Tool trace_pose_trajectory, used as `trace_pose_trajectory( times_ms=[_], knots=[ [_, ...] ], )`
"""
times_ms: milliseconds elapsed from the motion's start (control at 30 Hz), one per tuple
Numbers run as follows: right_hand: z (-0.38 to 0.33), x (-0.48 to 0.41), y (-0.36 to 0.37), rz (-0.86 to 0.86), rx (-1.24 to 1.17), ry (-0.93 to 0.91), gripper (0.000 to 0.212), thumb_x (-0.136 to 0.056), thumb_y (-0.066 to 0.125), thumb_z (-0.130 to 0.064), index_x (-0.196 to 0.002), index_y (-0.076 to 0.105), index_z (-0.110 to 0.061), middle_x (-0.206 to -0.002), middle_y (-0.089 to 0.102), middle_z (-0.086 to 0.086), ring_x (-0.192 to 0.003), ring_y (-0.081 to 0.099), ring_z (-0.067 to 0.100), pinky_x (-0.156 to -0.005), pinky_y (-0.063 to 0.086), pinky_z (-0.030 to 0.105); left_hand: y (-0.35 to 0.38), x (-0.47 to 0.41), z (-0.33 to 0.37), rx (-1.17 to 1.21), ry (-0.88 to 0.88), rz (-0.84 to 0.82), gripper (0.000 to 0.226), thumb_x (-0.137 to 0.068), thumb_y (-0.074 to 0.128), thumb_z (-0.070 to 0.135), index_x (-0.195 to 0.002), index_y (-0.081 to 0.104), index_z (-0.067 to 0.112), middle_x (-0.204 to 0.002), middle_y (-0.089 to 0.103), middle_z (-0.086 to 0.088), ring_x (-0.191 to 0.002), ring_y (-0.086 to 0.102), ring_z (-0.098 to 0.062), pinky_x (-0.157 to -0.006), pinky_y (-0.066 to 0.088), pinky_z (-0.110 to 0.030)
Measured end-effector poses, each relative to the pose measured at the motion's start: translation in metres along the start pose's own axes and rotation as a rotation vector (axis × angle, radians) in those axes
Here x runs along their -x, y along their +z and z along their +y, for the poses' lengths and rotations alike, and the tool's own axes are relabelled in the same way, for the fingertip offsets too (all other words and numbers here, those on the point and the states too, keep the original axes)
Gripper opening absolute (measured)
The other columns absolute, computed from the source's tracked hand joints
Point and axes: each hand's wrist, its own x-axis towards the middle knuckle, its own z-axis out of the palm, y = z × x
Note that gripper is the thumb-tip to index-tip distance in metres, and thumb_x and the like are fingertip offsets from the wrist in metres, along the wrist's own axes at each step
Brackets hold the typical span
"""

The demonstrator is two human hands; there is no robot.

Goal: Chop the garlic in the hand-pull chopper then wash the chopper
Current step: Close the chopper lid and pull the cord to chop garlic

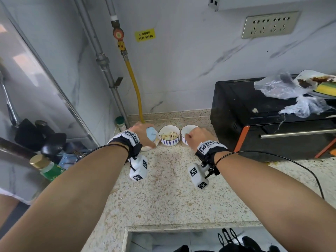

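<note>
The hand-pull chopper [152,134], white with a pale blue lid, stands on the speckled counter near the back wall. My left hand [139,132] grips it from the left and holds it down. My right hand [198,137] is a closed fist to the right, holding the pull handle, which is hidden inside the fingers. A thin cord [179,135] runs taut from the lid towards that fist. It passes over a blue-patterned bowl [169,141] holding pale garlic pieces. A second matching bowl [189,128] sits partly behind my right hand.
A black oven [254,122] with plastic bags, a dirty plate and a sponge on top fills the right side. A yellow gas hose [135,84] and a green-capped jar [120,123] stand at the back left. The sink opening [163,239] lies at the near counter edge.
</note>
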Motion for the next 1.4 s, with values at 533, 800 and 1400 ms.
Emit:
trace_pose_trajectory(
  times_ms=[533,800,1400],
  knots=[
    [0.023,-0.002,-0.002,0.044,0.072,0.068,0.038,-0.095,0.045,-0.037,-0.087,0.069,-0.009,-0.081,0.065,0.008,-0.069,0.059,0.027,-0.062,0.05,0.03,-0.01,0.002,-0.014,-0.08,-0.032,-0.062,0.075,-0.068,0.087,0.045,-0.132,0.055,0.024,-0.125,0.061,-0.006,-0.096,0.05,-0.022,-0.08,0.049,-0.032],
    [-0.036,-0.003,-0.002,0.05,0.044,-0.258,0.054,-0.1,0.038,-0.051,-0.058,0.049,-0.018,-0.062,0.052,0.001,-0.063,0.052,0.024,-0.057,0.038,0.029,-0.009,-0.003,0.045,-0.1,0.177,-0.004,0.051,-0.068,0.084,0.049,-0.103,0.054,0.026,-0.111,0.057,-0.003,-0.107,0.055,-0.028,-0.092,0.052,-0.048],
    [-0.023,-0.002,-0.004,0.089,0.283,-0.441,0.046,-0.1,0.035,-0.045,-0.072,0.061,-0.018,-0.072,0.057,0.003,-0.066,0.053,0.024,-0.058,0.04,0.029,-0.005,-0.002,0.045,-0.133,0.119,-0.024,0.056,-0.066,0.088,0.045,-0.11,0.061,0.023,-0.106,0.061,-0.001,-0.106,0.06,-0.028,-0.086,0.051,-0.044]
  ],
)
